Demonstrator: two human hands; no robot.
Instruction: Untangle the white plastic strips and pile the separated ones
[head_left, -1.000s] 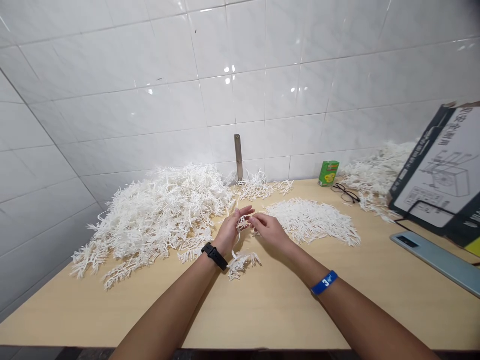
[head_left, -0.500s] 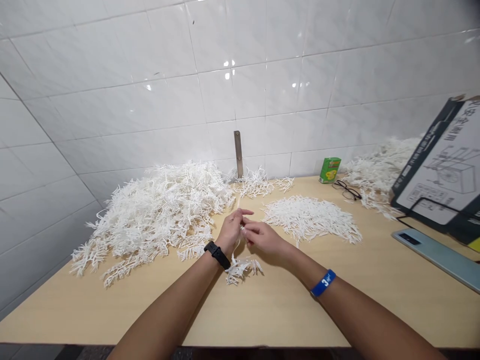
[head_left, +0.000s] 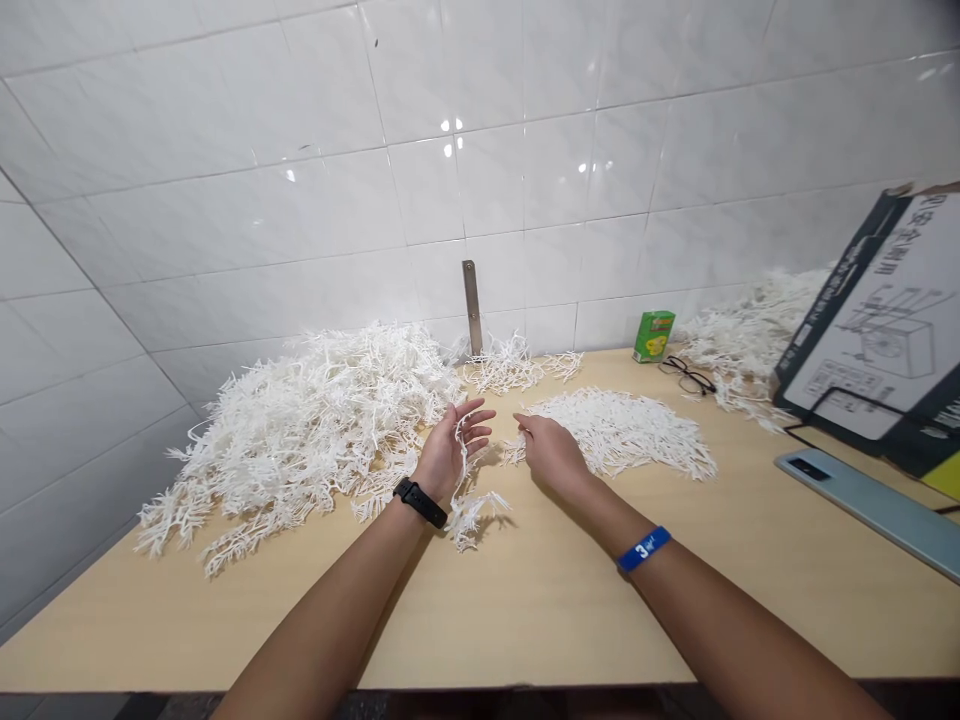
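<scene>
My left hand (head_left: pixel 448 450) is palm up with its fingers spread, and a white branched plastic strand (head_left: pixel 463 460) runs across it by the thumb. The strand's tufted lower end (head_left: pixel 471 518) hangs in front of the wrist. My right hand (head_left: pixel 553 455) is closed with its fingertips together, at the left edge of a flat pile of small white pieces (head_left: pixel 637 432). Whatever those fingertips hold is too small to make out. A large heap of white branched strands (head_left: pixel 322 420) lies left of my left hand.
Smaller white clumps (head_left: pixel 506 365) lie by a metal bracket (head_left: pixel 471 305) at the tiled wall. To the right are a green box (head_left: pixel 653 336), glasses (head_left: pixel 687 376), another white heap (head_left: pixel 750 330), a large printed carton (head_left: pixel 877 340) and a phone (head_left: pixel 862 505) on the table (head_left: pixel 570 600).
My hands were together on the strand and have come apart. The left fingers have opened out with the strand still there; my right hand has moved to the small-piece pile.
</scene>
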